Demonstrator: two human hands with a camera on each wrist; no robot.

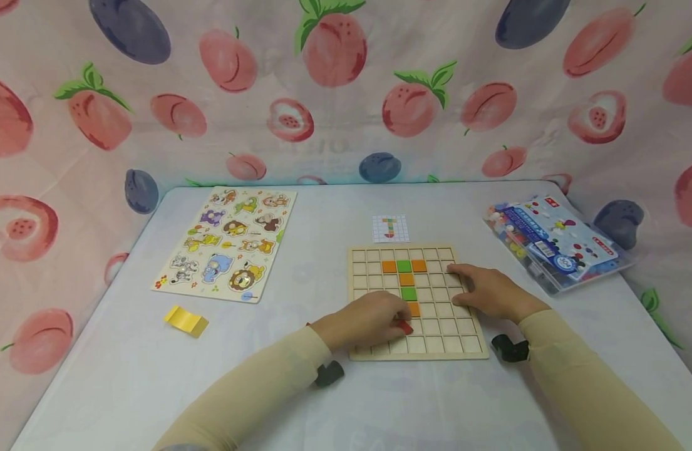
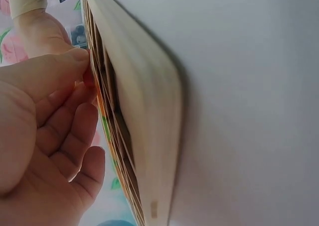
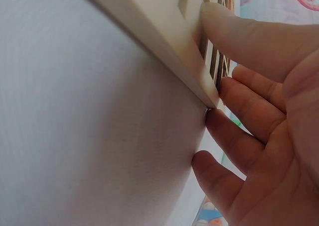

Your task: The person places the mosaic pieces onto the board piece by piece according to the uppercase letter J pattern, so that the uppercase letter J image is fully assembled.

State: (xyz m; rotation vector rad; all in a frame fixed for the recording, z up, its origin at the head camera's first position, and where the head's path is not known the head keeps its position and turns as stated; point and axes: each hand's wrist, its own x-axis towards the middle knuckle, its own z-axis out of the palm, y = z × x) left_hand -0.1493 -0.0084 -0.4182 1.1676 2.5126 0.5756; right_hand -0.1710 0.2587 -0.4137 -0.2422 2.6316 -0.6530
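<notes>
A wooden grid board [image 1: 481, 356] lies on the table, with orange and green square tiles set in a T-like shape; the top row has a green tile [image 1: 404, 266] between two orange ones. My left hand [image 1: 368, 319] reaches over the lower part of the board and pinches a red tile [image 1: 404, 327] just below the lowest orange tile [image 1: 414, 309]. Its fingers hide part of the grid. At the board's right edge rests my right hand [image 1: 492, 291]; in the right wrist view its thumb [image 3: 249, 39] touches the grid top and the loosely extended fingers lie along the edge.
Behind the board lies a small pattern card [image 1: 399, 236] with a coloured figure. An animal puzzle board [image 1: 222, 247] is at the left, near a folded yellow piece [image 1: 186, 321]. A clear plastic case [image 1: 560, 241] with colourful contents stands at the right. A patterned cloth hangs behind.
</notes>
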